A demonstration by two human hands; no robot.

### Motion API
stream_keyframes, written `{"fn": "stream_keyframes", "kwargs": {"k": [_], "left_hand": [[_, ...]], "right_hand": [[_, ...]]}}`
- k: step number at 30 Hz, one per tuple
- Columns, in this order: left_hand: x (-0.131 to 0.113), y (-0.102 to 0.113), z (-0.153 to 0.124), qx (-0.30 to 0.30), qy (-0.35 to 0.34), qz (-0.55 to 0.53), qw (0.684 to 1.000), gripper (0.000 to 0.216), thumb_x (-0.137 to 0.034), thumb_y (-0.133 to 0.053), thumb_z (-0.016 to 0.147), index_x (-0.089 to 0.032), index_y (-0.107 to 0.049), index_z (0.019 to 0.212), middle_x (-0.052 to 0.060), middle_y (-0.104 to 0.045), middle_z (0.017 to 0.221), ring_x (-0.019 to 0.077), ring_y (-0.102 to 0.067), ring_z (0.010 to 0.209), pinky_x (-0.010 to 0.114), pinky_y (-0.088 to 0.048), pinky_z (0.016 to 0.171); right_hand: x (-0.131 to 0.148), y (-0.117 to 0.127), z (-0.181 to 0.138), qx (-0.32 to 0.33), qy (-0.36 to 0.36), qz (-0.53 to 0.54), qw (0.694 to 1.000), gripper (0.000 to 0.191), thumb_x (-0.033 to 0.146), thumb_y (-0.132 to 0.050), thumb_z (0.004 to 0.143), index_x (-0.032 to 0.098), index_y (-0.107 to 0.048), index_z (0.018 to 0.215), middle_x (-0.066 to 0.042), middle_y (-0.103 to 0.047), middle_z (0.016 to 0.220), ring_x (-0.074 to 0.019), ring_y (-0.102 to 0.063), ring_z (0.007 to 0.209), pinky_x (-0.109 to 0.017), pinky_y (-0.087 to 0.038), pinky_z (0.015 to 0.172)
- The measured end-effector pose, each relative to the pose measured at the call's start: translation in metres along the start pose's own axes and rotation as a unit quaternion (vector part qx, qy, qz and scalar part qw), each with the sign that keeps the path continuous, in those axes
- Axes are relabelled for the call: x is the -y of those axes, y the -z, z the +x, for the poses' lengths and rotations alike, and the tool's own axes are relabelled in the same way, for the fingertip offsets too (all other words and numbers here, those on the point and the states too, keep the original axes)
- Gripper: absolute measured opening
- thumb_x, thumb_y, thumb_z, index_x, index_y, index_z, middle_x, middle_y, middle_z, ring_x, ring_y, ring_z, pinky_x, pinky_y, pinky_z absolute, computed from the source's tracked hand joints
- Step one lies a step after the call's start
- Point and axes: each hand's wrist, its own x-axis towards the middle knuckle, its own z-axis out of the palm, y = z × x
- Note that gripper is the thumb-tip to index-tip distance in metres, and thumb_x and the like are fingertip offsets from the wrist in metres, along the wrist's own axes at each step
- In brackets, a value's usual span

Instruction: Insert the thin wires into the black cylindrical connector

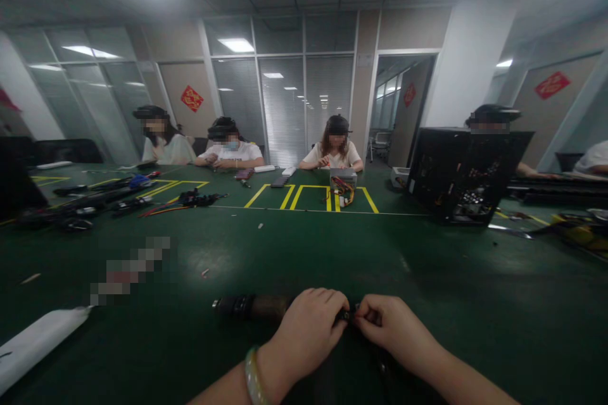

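My left hand (306, 329) is closed over a dark cylindrical bundle (247, 307) that lies on the green table (332, 253) and sticks out to the left of my fist. A pale green bangle (253, 374) sits on that wrist. My right hand (389, 329) pinches a small dark part (349, 315) at the bundle's right end, fingertips touching those of the left hand. What exactly the part is stays too dark to tell.
A white flat object (38, 342) lies at the near left. Cables and tools (118, 199) spread over the far left. A power supply with coloured wires (342, 186) sits inside yellow floor-tape marks. An open black computer case (456, 174) stands at the right. Several people sit around the far side.
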Motion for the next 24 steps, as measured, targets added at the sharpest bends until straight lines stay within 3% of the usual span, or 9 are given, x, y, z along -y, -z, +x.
{"fn": "stream_keyframes", "kwargs": {"k": [8,14,19,24], "left_hand": [[0.0005,0.0,0.002,-0.003,-0.004,0.009,1.0,0.011,-0.016,-0.06,0.085,-0.021,-0.057,0.093,0.0,-0.063,0.092,0.0191,-0.057,0.088,0.034,-0.043,0.083],[-0.0003,0.0005,0.0035,-0.011,-0.026,0.016,0.999,0.007,-0.016,-0.058,0.085,-0.02,-0.058,0.09,0.001,-0.063,0.093,0.0187,-0.058,0.091,0.039,-0.037,0.1],[0.0009,-0.0002,0.002,0.006,-0.011,0.011,1.0,0.01,-0.016,-0.058,0.084,-0.021,-0.057,0.092,0.001,-0.062,0.093,0.0192,-0.057,0.09,0.034,-0.043,0.086],[0.0011,-0.0006,0.0005,0.008,-0.008,0.005,1.0,0.016,-0.013,-0.058,0.082,-0.022,-0.056,0.095,-0.001,-0.061,0.096,0.0189,-0.056,0.091,0.034,-0.042,0.086]], "right_hand": [[-0.0007,-0.0002,0.0001,0.003,-0.003,0.013,1.0,0.009,0.022,-0.061,0.084,0.018,-0.067,0.078,0.002,-0.065,0.067,-0.0124,-0.057,0.061,-0.018,-0.034,0.052],[0.0022,0.001,-0.0008,0.0,0.002,0.002,1.0,0.009,0.022,-0.061,0.084,0.018,-0.067,0.078,0.002,-0.065,0.067,-0.0126,-0.057,0.06,-0.019,-0.035,0.052],[0.0018,0.0013,-0.0003,0.003,0.004,0.018,1.0,0.009,0.022,-0.061,0.085,0.018,-0.067,0.079,0.002,-0.065,0.069,-0.0129,-0.057,0.061,-0.019,-0.036,0.053],[0.0014,0.0003,0.0003,0.005,-0.001,0.034,0.999,0.01,0.023,-0.061,0.085,0.017,-0.068,0.08,0.001,-0.065,0.069,-0.0131,-0.057,0.062,-0.019,-0.036,0.053]]}}
